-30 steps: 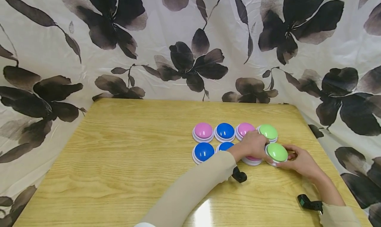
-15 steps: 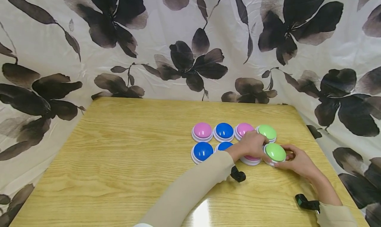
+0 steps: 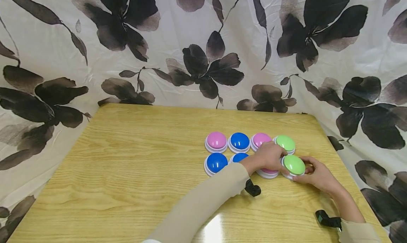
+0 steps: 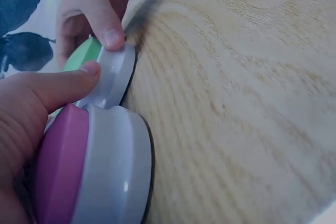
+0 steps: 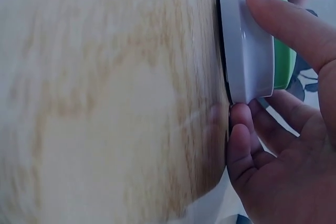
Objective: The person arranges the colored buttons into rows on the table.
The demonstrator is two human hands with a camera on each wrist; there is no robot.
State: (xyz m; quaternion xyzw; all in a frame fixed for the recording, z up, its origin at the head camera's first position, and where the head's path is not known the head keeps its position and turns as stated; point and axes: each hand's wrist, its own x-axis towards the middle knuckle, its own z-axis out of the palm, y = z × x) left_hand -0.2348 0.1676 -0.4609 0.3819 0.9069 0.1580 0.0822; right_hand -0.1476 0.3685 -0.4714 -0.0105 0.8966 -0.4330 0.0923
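The near green push button (image 3: 294, 165), a domed cap on a white round base, sits at the right end of the front row. My right hand (image 3: 319, 174) grips it from the right, thumb on the white base and fingers curled behind. Across the pink button (image 4: 60, 166) reaches my left hand (image 3: 270, 154), its thumb pressing the same green button's base from the left; its other fingers are mostly hidden. Behind stands a second green button (image 3: 285, 143). In the right wrist view the held button's base (image 5: 247, 40) lies against the table.
The back row also has a pink button (image 3: 217, 140), a blue button (image 3: 240, 141) and another pink one partly covered by the left hand. Two blue buttons are in the front row, one partly under the left arm. A wooden table (image 3: 127, 172) extends left; floral cloth (image 3: 203, 34) hangs behind.
The view shifts slightly. Both hands stay at the near green button, which shows no clear movement beside the others.
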